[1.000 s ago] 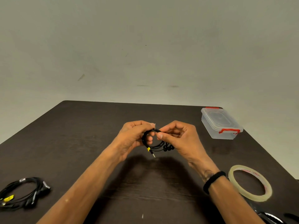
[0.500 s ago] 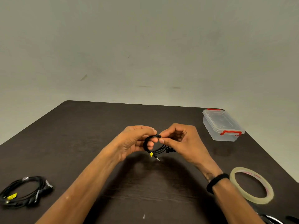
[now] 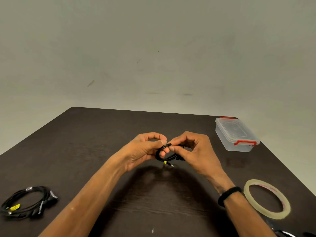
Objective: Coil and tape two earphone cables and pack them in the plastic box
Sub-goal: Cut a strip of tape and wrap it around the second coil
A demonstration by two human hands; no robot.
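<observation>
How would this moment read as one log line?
step: coiling | both hands: left hand, right hand pinch earphone cable | plastic box: closed | tape roll: on table

Dim, even light falls from above; the forearms cast soft shadows on the dark table (image 3: 95,147) (darkest beneath the wrists). Wide-angle distortion bends the table's edges, and detail looks slightly soft.

Black cable (image 3: 165,155), yellow tag; box (image 3: 236,135) red clips.

Both forearms are bare, no sleeves showing; a black band (image 3: 229,194) wraps the right wrist.
</observation>
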